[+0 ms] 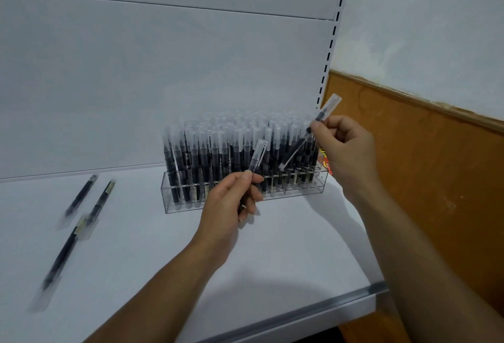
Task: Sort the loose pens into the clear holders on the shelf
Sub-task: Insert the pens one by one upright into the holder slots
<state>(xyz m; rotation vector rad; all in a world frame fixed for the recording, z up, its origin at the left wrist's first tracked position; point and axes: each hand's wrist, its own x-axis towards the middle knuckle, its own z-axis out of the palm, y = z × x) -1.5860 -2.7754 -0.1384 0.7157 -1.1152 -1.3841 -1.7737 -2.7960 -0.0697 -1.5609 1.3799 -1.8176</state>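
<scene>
Pens (218, 151) stand packed upright, clear caps up, in a clear holder (296, 195) at the back right of a white shelf (150, 255). The left hand (229, 206) is in front of the holder's middle, thumb and curled fingers gripping a left pen (257, 156) by its lower barrel. This pen's cap points up and leans slightly right, just before the front row. The right hand (345, 149) is raised over the holder's right end, thumb and forefinger pinching a right pen (326, 109) partway along, the other fingers curled. That pen slants, its cap up to the right above the hand and its other end down-left over the stored rows; whether it touches them cannot be told. Three loose pens (102, 201) lie blurred at the shelf's left, well apart from the holder: two side by side near the back, a third pen (65, 250) nearer the front edge. Something red and yellow (326, 164) shows behind the holder's right end, beside a wood panel (422, 165).
</scene>
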